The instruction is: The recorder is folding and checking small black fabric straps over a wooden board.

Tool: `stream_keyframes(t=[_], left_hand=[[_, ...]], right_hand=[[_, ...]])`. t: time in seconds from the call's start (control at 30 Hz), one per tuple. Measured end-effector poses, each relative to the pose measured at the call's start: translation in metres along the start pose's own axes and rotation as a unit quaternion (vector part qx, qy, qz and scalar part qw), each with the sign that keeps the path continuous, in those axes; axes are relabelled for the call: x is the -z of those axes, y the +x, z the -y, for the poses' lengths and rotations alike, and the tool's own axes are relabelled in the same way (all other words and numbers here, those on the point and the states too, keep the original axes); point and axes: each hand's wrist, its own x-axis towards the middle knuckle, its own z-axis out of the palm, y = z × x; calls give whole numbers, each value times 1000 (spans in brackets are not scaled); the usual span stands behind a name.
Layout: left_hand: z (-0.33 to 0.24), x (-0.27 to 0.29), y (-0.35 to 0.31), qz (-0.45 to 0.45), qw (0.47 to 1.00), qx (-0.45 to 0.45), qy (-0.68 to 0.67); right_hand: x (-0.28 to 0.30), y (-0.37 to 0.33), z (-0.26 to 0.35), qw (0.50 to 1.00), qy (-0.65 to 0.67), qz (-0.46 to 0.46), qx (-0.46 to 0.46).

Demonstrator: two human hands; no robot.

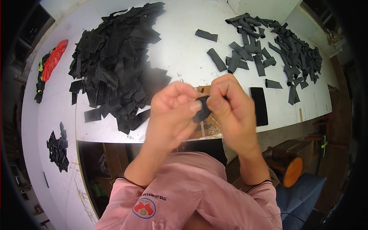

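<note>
Fingers of my left hand (172, 111) and right hand (234, 115) are pinching a dark cloth piece (202, 112) above the surface's (180, 46) front edge, probably for control. Flat pieces (115, 73) heap left, rolled ones (302, 57) by the right edge, likely so they don't mix.

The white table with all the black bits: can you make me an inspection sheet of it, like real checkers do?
Surface: white table, scuffed; a brown worn patch near the front edge.
Job's things: dark piece held up; big pile of flat black pieces on the left; tube-like dark pieces on the right.
Clutter: black phone-like slab; red plastic bundle at far left.
Hands: left hand and right hand both pinch the dark piece.
Cables: one thin dark line at lower right, maybe a cord; can't tell.
Surroundings: round orange thing, blue fabric.
</note>
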Motion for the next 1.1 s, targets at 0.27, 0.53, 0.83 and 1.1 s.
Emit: stream_keyframes(t=[0.27,0.53,0.83,1.1], left_hand=[[9,34,29,87,886,154,-429],[18,44,29,-54,893,209,-394],[24,60,15,-25,961,138,-237],[32,18,-1,-103,986,-16,130]], right_hand=[[7,25,-40,925,242,154,-251],[2,22,-69,884,294,169,-322],[-4,15,-81,875,314,206,-306],[2,24,-84,884,309,274,-217]])
